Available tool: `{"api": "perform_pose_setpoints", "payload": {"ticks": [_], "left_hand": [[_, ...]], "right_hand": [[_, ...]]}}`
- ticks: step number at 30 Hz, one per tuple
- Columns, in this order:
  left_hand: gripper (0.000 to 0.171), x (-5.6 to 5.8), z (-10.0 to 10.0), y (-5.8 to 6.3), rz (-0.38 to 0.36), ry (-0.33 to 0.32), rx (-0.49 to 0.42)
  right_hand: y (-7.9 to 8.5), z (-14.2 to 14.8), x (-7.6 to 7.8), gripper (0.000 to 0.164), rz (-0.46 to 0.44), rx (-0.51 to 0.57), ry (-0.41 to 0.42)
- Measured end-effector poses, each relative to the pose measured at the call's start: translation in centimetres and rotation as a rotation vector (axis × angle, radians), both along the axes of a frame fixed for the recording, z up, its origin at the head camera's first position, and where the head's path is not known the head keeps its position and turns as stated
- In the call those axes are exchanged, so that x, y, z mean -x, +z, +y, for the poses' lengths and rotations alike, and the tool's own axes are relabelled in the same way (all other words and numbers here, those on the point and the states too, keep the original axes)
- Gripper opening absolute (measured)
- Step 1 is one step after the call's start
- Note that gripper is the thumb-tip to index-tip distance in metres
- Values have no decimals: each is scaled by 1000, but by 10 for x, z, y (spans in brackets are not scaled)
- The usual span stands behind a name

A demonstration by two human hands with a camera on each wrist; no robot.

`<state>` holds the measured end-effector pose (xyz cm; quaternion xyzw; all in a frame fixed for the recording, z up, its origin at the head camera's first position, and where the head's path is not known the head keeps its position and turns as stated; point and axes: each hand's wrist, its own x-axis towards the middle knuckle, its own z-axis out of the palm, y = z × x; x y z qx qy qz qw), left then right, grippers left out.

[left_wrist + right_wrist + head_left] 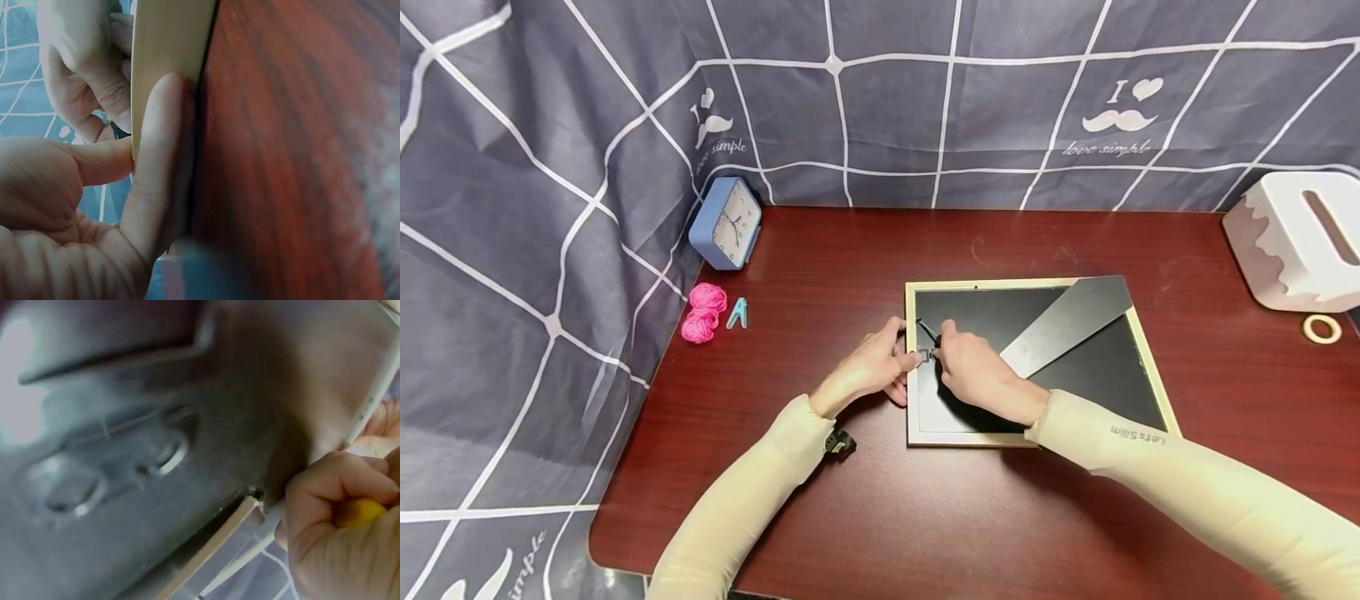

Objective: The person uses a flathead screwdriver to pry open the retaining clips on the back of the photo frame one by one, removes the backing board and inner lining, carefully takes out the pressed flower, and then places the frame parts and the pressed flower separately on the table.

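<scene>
A picture frame [913, 421] with a pale wooden rim lies back up, showing its black backing [1097, 383]. My left hand [874, 362] holds the frame's left edge, thumb on top; in the left wrist view a finger [159, 144] lies along the rim's outer side. Beside that thumb, a small grey metal piece [925, 356] sits at the inner edge of the rim. My right hand [977, 371] grips a slim tool with a dark shaft [927, 329], which points to the rim. A yellow part [359, 512] of it shows in the right wrist view; its exact kind is unclear.
A grey stand leg [1067, 325] slants across the backing. Pink yarn [703, 312], a turquoise clip [738, 313] and a blue clock [726, 223] are on the left. At the right are a white box [1292, 242] and a wooden ring [1322, 329].
</scene>
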<state>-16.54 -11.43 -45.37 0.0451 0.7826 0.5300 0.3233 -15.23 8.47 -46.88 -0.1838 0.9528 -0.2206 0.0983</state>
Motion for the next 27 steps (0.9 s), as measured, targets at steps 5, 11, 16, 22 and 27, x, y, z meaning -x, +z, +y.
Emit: {"api": "perform_pose_setpoints", "payload": {"ticks": [5, 11, 16, 22, 27], "left_hand": [[55, -3, -1, -2, -17, 4, -3], [58, -4, -1, -2, -25, 1, 25], [61, 3, 0, 4, -16, -6, 33], [60, 5, 0, 5, -28, -7, 23], [58, 4, 0, 4, -24, -7, 17]], "right_hand": [[20, -12, -18, 22, 53, -53, -16], [10, -8, -14, 17, 28, -25, -21], [-9, 3, 7, 18, -38, 13, -59], [-12, 6, 13, 24, -59, 22, -49], [-6, 7, 9, 26, -50, 44, -34]]}}
